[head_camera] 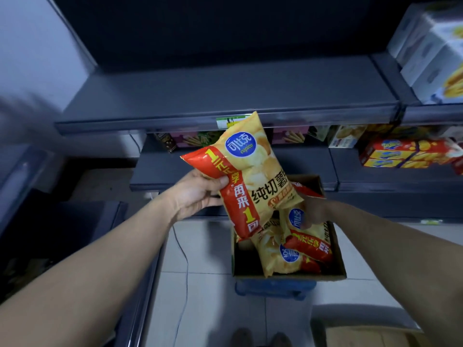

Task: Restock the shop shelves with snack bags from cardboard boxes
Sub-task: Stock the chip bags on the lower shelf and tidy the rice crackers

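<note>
Snack bags (253, 156) in glossy yellow plastic, each with a red band along one edge and a round blue logo, number four by my count. One is in the air and three are in the box (the fourth shows only as a red corner (307, 190) by the far wall).

The left hand (198, 194) holds the raised bag (260, 186) by its red edge, thumb on the front and fingers curled behind. This bag stands nearly upright, above the box and in front of the dark grey metal shelf (225, 96). Black characters run across its lower half.

The right hand (313, 211) reaches into the open brown cardboard box (339, 261), and its thumb and fingers pinch the top end of a second bag (310, 239). The raised bag partly hides this hand. A third bag (275, 256) lies loose beside the second one, logo upward. The box rests on a blue plastic object (275, 288), on a pale tiled floor (208, 296).

The lower shelf holds two pink cartons (190, 140) of stick biscuits. Farther right sits a stack of red-and-yellow cartons (400, 154). White cartons (436, 58) are piled on the upper right shelf. Both stacks are too blurred to count.
</note>
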A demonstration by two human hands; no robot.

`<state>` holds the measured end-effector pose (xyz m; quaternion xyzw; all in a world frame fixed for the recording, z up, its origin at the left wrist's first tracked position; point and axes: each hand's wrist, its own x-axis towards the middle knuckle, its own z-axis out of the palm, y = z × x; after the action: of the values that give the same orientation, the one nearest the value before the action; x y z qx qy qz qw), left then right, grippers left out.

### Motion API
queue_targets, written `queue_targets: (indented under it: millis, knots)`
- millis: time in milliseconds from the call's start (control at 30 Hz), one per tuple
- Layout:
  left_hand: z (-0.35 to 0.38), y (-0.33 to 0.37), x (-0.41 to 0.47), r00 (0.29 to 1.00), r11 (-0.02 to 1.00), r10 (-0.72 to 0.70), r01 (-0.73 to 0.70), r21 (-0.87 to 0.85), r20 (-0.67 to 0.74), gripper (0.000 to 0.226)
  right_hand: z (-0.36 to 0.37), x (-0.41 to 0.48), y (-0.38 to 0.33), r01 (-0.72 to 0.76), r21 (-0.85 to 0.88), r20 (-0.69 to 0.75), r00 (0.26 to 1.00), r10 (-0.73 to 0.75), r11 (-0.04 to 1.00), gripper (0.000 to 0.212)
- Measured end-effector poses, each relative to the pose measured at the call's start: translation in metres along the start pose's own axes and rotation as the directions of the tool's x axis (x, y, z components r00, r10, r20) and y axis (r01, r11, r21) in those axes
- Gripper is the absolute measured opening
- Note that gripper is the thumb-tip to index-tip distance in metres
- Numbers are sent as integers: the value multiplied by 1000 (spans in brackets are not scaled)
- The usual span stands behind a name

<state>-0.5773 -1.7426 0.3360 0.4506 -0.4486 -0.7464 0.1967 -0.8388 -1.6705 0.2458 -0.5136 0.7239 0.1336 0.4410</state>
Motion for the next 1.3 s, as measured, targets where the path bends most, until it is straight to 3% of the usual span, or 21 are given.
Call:
queue_targets:
  millis: [167,267,300,467,600,667,800,1000,1167,1300]
  knots:
    - [-5,-3,-4,999,1000,-9,10,25,-35,20,6,11,6,-19,-118,-98,995,8,993,72]
    - [-8,-2,-8,997,999,-5,8,37,-83,20,1,10,14,6,-31,-188,982,-12,1000,18]
    - [-9,0,-9,995,999,-3,7,42,-97,21,0,6,17,27,9,-215,976,-25,1000,9]
    - [-3,19,-18,991,998,27,-19,59,-132,22,-21,-20,20,158,211,-365,928,-72,965,18]
    - [2,51,-29,990,996,81,-75,52,-115,32,-64,-56,11,247,213,-496,861,-113,945,25]
    - [3,74,-37,985,992,128,-126,27,-114,38,-90,-80,5,267,221,-573,814,-96,938,28]
    - [2,120,-55,970,976,216,-216,16,-109,51,-139,-123,-7,269,229,-712,702,-28,935,14]
    - [-5,155,-65,939,962,274,-270,46,-209,38,-193,-164,-52,379,266,-847,531,27,886,13]
    - [-24,170,-58,907,957,290,-276,89,-307,45,-215,-164,-101,492,297,-877,479,30,818,21]
    - [-53,182,-42,864,954,298,-277,110,-406,41,-226,-143,-135,504,327,-867,498,40,800,24]
